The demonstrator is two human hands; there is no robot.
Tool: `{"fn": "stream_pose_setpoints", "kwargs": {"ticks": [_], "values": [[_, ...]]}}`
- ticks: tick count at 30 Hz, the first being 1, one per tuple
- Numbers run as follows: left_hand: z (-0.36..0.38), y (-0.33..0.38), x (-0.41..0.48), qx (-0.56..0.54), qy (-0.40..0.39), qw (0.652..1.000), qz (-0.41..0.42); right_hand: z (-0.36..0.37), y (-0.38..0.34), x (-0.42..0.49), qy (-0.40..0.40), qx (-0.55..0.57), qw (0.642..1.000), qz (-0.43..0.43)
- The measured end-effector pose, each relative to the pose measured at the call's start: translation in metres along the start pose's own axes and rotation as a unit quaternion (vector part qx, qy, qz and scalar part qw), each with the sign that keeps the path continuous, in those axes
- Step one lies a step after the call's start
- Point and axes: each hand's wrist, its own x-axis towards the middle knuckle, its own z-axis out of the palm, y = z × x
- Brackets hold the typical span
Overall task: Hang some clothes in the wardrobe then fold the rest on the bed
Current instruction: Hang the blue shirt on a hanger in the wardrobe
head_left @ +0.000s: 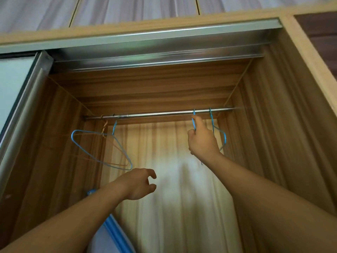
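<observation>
**Right hand on a hanger at the rail, left hand free**

At 9 o'clock of the view stood the sliding door [12,84], its pale panel in a metal frame, pushed to the left side. The wooden wardrobe [273,125] was open, and the camera looked up into it. The metal rail [160,113] ran across it from 9 o'clock to 3 o'clock.

On the left end of the rail hung a blue wire hanger [114,127], and just beside it, at its 9 o'clock, an orange wire hanger [104,128]. Both were bare and turned slantwise.

At 6 o'clock under these two hangers, the left hand [138,183] was in the air inside the wardrobe. Its fingers were loosely bent and it held nothing. At 7 o'clock of the view, under the left forearm, was a blue and white object [116,232]; I cannot tell what it was.

The right hand [202,141] was raised to just under the rail. It pinched the neck of a second blue hanger [193,123], and the hook of that hanger lay over the rail. At 3 o'clock from this hand, near the right end of the rail, hung a third blue hanger [225,138], also bare.
</observation>
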Motion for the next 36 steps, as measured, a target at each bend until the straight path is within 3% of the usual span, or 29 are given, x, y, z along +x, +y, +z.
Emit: {"fn": "stream_pose_setpoints", "kwargs": {"ticks": [7,12,15,19,23,26,28,32,36], "values": [[0.003,-0.012,-0.002,0.008,0.049,0.999,-0.005,0.003,0.007,0.003,0.029,0.059,0.998,-0.023],[0.004,-0.008,-0.006,-0.017,0.092,0.996,0.014,-0.007,0.006,-0.020,0.103,0.073,0.989,-0.079],[0.011,-0.004,-0.002,-0.065,0.102,0.993,0.008,-0.019,0.006,-0.032,0.139,0.076,0.982,-0.106],[0.038,-0.008,0.000,-0.200,0.057,0.976,-0.067,-0.020,0.015,-0.043,0.133,0.107,0.982,-0.076],[0.083,-0.004,-0.029,-0.375,-0.004,0.918,-0.129,0.000,0.034,-0.063,0.053,0.151,0.987,0.005],[0.120,-0.004,-0.055,-0.532,-0.017,0.830,-0.167,0.020,0.050,-0.093,0.013,0.200,0.975,0.099],[0.145,-0.010,-0.073,-0.606,0.017,0.769,-0.205,0.033,0.064,-0.117,-0.025,0.196,0.967,0.163],[0.190,-0.030,-0.114,-0.593,0.038,0.750,-0.292,0.070,0.106,-0.171,-0.121,0.194,0.935,0.273],[0.231,-0.052,-0.147,-0.578,0.061,0.728,-0.364,0.117,0.142,-0.241,-0.234,0.201,0.901,0.307]]}}
